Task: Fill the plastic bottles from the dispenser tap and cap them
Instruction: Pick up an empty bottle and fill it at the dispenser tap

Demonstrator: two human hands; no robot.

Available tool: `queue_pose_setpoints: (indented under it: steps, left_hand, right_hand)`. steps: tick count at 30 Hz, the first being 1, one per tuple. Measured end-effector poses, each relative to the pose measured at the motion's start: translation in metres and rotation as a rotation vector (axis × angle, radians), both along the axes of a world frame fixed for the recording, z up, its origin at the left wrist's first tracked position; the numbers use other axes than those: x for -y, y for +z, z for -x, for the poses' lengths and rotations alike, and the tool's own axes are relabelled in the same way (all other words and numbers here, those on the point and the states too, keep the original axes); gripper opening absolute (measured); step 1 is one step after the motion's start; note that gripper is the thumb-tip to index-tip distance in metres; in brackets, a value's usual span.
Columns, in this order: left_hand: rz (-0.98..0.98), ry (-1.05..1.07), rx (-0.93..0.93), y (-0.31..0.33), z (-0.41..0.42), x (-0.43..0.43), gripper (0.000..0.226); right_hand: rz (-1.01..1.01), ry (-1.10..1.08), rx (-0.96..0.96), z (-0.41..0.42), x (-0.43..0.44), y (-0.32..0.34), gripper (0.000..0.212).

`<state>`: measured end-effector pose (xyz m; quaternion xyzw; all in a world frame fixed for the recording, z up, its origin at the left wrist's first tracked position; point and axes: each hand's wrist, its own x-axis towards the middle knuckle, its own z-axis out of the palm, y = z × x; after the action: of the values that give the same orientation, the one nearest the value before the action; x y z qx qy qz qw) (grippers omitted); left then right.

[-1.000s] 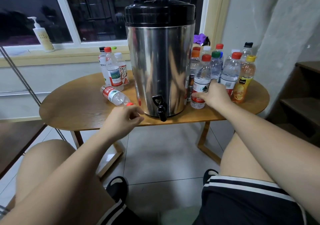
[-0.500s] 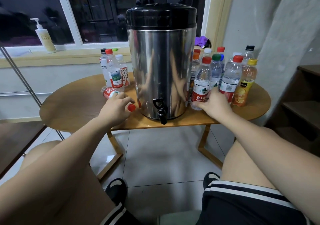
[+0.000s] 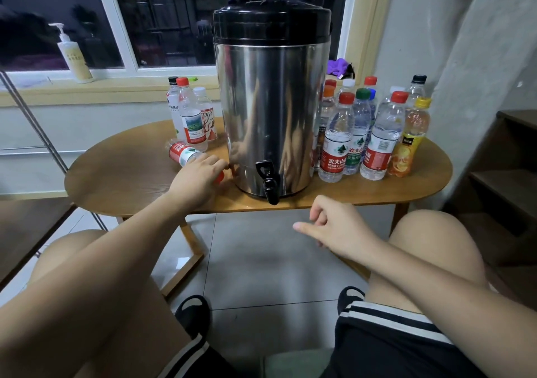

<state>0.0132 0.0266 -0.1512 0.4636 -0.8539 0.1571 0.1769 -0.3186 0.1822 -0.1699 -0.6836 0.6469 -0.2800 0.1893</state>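
A steel dispenser (image 3: 270,110) with a black lid stands on the wooden table (image 3: 122,180); its black tap (image 3: 268,181) juts over the front edge. A red-capped bottle (image 3: 183,152) lies on its side left of the dispenser, and my left hand (image 3: 197,178) grips it at the cap end. My right hand (image 3: 337,226) hangs in front of the table below the tap, fingers loosely curled, holding nothing. Several capped bottles (image 3: 337,142) stand right of the dispenser, and three more bottles (image 3: 190,116) stand upright at the left.
An orange drink bottle (image 3: 409,139) stands at the right end of the group. A pump bottle (image 3: 72,55) sits on the windowsill. Wooden shelves (image 3: 505,180) are at the right. My knees flank a tiled floor gap before the table.
My right hand let go of the standing red-capped bottle and drew back off the table. My left hand stayed on the lying bottle and closed over its cap end.
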Motion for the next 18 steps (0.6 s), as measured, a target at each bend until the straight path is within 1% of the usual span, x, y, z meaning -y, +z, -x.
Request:
queue_pose_setpoints:
  steps: [4,6,10,11,13,15,18]
  left_hand:
    - [0.074,-0.022,-0.071,0.013,-0.003,-0.008,0.038]
    - [0.111,-0.029,-0.100,0.023,-0.003,-0.019,0.041]
    - [0.193,-0.042,-0.148,0.047,0.001,-0.048,0.033]
    - [0.196,-0.057,-0.179,0.054,0.001,-0.056,0.030]
    - [0.173,-0.086,-0.300,0.066,0.001,-0.073,0.027]
    - [0.162,-0.097,-0.429,0.077,0.000,-0.089,0.028]
    - [0.163,-0.075,-0.549,0.090,-0.003,-0.110,0.029]
  right_hand:
    - [-0.069,0.111,-0.031,-0.017,-0.008,-0.006,0.037]
    - [-0.074,0.158,0.005,-0.022,-0.008,-0.006,0.034]
    - [-0.043,0.223,0.057,-0.035,-0.006,-0.003,0.029]
    - [-0.023,0.228,0.076,-0.038,-0.006,-0.004,0.029]
    - [0.006,0.230,0.131,-0.045,-0.006,-0.005,0.029]
    - [0.012,0.228,0.189,-0.050,-0.005,-0.006,0.028]
    - [-0.013,0.253,0.238,-0.053,-0.004,-0.006,0.030]
